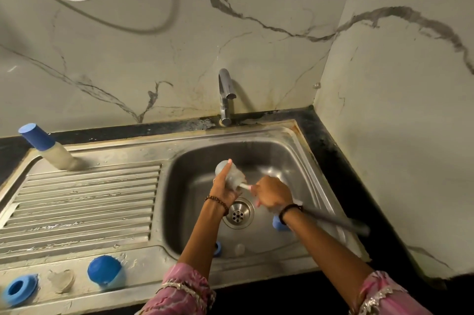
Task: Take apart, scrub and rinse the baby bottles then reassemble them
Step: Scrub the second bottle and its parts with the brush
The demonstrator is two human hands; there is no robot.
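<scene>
Scrubbing stage, shown over the sink basin (295, 160). A clear bottle body (229, 174) is gripped in the left hand (223, 189) above the drain (238, 213), fingers wrapped round it and the forefinger laid along its side, presumably so that it is steadied against the brush strokes. The bottle brush (333, 219) is clasped in the right hand (272, 193), its head pushed into the bottle mouth and its dark handle trailing away from the drain towards the basin's right wall; motion blur suggests active scrubbing. The work is held over the basin so that drips are caught. Beside the drain, a blue ring (218, 248), a clear teat (239, 249) and another blue part (278, 223) lie on the basin floor, seemingly awaiting their turn. Left of the basin, on the drainboard (84, 201), a capped bottle (47, 146) stands; a blue collar (19, 289), a teat (61, 280) and a blue cap (105, 272) are laid apart.
</scene>
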